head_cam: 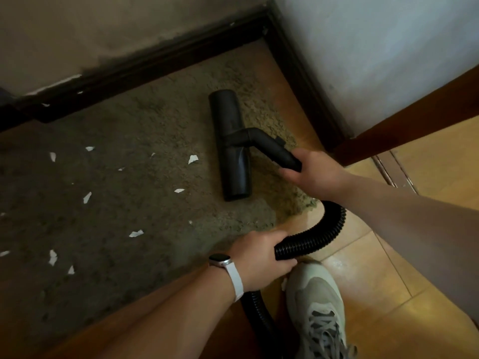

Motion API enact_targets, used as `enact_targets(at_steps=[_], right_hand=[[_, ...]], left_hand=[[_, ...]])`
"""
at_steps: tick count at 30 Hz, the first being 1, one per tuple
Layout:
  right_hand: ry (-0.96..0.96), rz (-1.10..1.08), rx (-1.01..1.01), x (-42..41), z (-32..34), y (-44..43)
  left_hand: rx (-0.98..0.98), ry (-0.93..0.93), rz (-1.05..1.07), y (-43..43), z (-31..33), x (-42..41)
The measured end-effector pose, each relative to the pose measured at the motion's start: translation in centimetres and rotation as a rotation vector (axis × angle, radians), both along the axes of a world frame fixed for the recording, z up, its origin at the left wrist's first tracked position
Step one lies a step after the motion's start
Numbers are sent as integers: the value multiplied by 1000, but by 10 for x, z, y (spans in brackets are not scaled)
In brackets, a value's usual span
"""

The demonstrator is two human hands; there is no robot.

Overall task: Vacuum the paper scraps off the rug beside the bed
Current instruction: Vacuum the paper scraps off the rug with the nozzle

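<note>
My right hand (315,174) grips the vacuum pipe (274,149). My left hand (259,257) grips the hose (321,234). The nozzle (230,156) sits on the rug (129,120), just past my right hand. I think the cleaning is only starting. The paper scraps (193,159) lie left of both hands, so I'd push left next.

I'm down in a corner of a room in a home. A shaggy olive-brown rug (155,120) lies over glossy orange-brown floor tiles (375,281), a dark skirting board (300,73) runs along the foot of a pale painted wall (375,60), and a brown wooden frame (414,115) slants past it. The black vacuum nozzle (230,146) on the rug, its ribbed hose (305,240) and my laced sneaker (313,294) on the tiles are plain household things too.
</note>
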State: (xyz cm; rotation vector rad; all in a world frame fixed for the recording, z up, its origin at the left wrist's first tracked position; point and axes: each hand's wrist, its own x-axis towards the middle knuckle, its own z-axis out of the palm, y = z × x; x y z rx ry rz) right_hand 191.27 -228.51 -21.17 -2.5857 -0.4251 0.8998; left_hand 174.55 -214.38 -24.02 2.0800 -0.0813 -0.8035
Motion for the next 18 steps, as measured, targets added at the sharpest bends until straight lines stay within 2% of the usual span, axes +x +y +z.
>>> enact_targets(at_steps=[5,9,18], right_hand=[[-20,119,29,6,3,32],[-1,311,36,-2,2,72],[15,730,-99,-18,-1,136]], left_hand=[[6,-23,67,25,9,-3],[88,-53,-30,51,12,-3],[131,-26,1,75,16,-9]])
